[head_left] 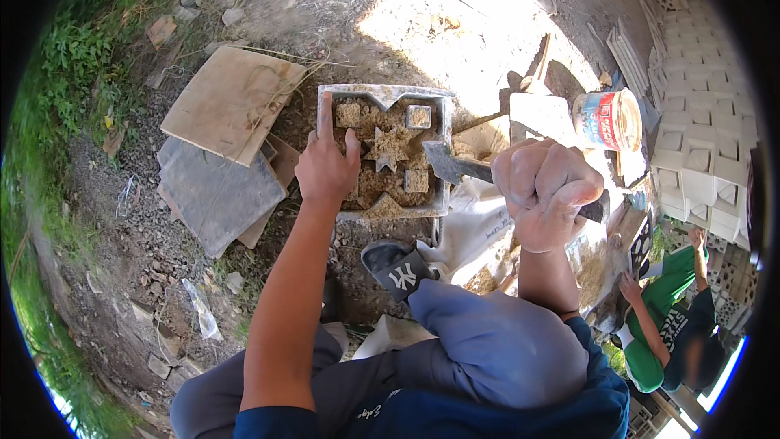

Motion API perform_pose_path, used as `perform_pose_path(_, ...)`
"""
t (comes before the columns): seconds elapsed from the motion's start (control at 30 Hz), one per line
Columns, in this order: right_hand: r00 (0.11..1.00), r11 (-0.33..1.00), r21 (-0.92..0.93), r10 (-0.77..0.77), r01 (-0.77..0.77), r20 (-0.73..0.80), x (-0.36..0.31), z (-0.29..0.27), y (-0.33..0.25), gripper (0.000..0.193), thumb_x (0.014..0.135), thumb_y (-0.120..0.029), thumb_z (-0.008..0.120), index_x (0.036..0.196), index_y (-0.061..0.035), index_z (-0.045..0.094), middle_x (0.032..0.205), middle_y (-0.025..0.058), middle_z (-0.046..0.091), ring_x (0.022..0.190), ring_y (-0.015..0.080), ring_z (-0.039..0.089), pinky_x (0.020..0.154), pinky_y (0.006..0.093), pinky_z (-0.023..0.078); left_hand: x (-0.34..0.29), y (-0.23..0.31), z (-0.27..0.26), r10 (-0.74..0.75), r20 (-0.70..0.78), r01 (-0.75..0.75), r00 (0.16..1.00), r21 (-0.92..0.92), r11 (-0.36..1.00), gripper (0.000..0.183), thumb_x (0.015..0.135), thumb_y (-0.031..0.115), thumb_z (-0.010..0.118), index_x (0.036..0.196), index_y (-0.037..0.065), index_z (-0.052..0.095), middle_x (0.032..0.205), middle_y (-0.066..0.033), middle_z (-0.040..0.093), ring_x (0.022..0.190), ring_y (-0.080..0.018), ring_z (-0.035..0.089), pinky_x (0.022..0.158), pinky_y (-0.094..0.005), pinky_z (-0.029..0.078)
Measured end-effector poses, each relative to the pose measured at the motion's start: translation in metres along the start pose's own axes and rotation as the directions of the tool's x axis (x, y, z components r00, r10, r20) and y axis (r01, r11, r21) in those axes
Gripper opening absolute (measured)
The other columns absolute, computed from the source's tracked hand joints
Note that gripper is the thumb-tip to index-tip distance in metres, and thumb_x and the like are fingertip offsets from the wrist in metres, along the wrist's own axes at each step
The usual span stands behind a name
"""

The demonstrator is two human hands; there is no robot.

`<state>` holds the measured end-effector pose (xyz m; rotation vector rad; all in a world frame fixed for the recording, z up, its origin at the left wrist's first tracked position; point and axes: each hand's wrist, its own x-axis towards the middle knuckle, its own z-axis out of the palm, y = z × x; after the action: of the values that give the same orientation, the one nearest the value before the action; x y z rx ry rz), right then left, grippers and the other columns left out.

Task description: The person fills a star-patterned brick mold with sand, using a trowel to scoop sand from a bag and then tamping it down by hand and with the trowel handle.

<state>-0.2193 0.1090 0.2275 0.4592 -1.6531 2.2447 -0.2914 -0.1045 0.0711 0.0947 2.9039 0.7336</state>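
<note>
A grey block mould (445,134) lies on the ground in front of me, filled with sandy tan mix (370,183) around square posts and a star-shaped centre. My left hand (327,169) grips its left wall. The index finger stretches along the rim, the thumb sits apart toward the inside, and the other fingers are mostly hidden. In my right hand (546,191) is a trowel, its handle wrapped by dusty fingers. The flat grey trowel blade (452,166) points left, over or just above the mould's right rim; the gap cannot be judged.
Stacked boards (231,102) lie left of the mould. To the right stand a plastic bucket (608,120), a white sack (479,223) and stacked pale blocks (703,130). Another person (670,329) crouches at far right. My shoe (398,268) is close below the mould.
</note>
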Motion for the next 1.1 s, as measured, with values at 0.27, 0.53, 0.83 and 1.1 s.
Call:
perform_pose_path(0.27,0.999,0.999,-0.051,0.013,-0.011,0.047,-0.003,0.008,-0.007,0.054,0.097,-0.042,0.066,0.066,-0.0089,0.036,0.057,-0.0025,0.036,0.05,0.011,0.034,0.046,0.0284,0.023,-0.003,-0.002,-0.003,0.01,0.024,-0.01,1.0,-0.016,1.0,0.079,0.096,0.035,0.054,0.162,0.026,0.011,0.097,-0.0318,0.068,0.082,-0.0496,0.067,0.07,-0.0578,0.055)
perform_pose_path(0.53,0.994,0.993,-0.083,0.077,-0.084,-0.08,-0.002,-0.003,-0.002,0.051,0.105,-0.051,0.044,0.071,-0.0133,0.039,0.059,-0.0025,0.033,0.05,0.0085,0.024,0.049,0.0268,0.021,-0.001,-0.004,0.0,0.031,0.016,-0.031,0.999,0.015,0.999,0.08,0.096,0.037,0.055,0.161,0.025,0.011,0.095,-0.0284,0.067,0.076,-0.0458,0.068,0.065,-0.0539,0.057)
perform_pose_path(0.83,0.989,0.974,-0.192,0.105,-0.124,-0.105,-0.011,0.013,0.006,0.055,0.105,-0.035,0.054,0.063,-0.0013,0.046,0.056,0.0004,0.039,0.053,0.011,0.033,0.049,0.0289,0.028,-0.005,-0.005,-0.003,0.01,0.04,-0.01,0.999,0.008,1.0,0.079,0.096,0.037,0.053,0.162,0.025,0.01,0.103,-0.0287,0.067,0.083,-0.0449,0.069,0.07,-0.0539,0.058)
perform_pose_path(1.1,0.966,0.929,-0.293,0.172,-0.225,-0.196,-0.015,0.021,0.013,0.054,0.107,-0.04,0.047,0.063,-0.0106,0.035,0.054,-0.0032,0.031,0.049,0.0079,0.026,0.047,0.0284,0.021,-0.008,-0.004,-0.001,0.01,0.023,-0.01,1.0,0.024,1.0,0.078,0.097,0.038,0.053,0.162,0.028,0.011,0.099,-0.0271,0.069,0.081,-0.0449,0.068,0.071,-0.0559,0.056)
